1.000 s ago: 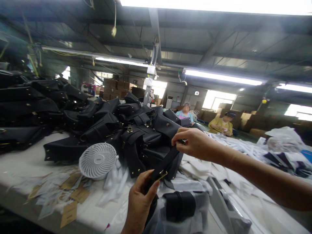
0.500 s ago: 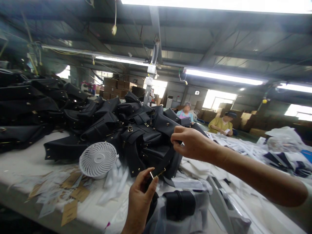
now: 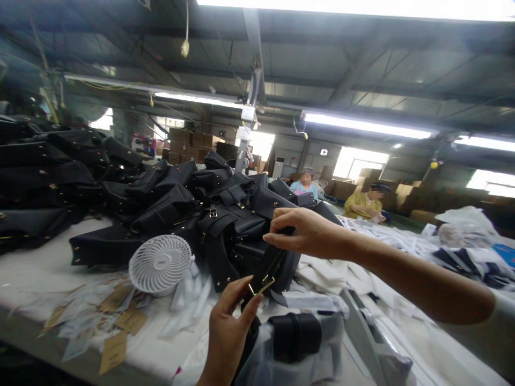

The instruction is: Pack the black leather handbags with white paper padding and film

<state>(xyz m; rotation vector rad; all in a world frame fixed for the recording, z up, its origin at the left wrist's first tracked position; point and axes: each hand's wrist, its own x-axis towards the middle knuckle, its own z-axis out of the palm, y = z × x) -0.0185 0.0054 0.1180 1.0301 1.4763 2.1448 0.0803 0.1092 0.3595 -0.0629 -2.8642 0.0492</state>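
Pinching the gold buckle (image 3: 262,287) at its left end, the thumb and fingertips of the left hand (image 3: 230,321) hold it above the worktop (image 3: 148,351); the buckle projects beyond the fingertips, toward the pile of black bags (image 3: 225,214). The black strap (image 3: 270,261) extends from the buckle up to the right hand (image 3: 303,230), whose fingers are curled over its upper part. Whether the right hand grips the strap firmly cannot be told (the contact lies behind the fingers). Black on black, the strap's edges are hard to separate from the bags behind it. Below the buckle, a wrapped black item (image 3: 296,338) lies beside the left hand, blurred by clear plastic and partly outside the lower edge of the view. The left forearm is cut off at that same edge; the right arm extends toward the right side.
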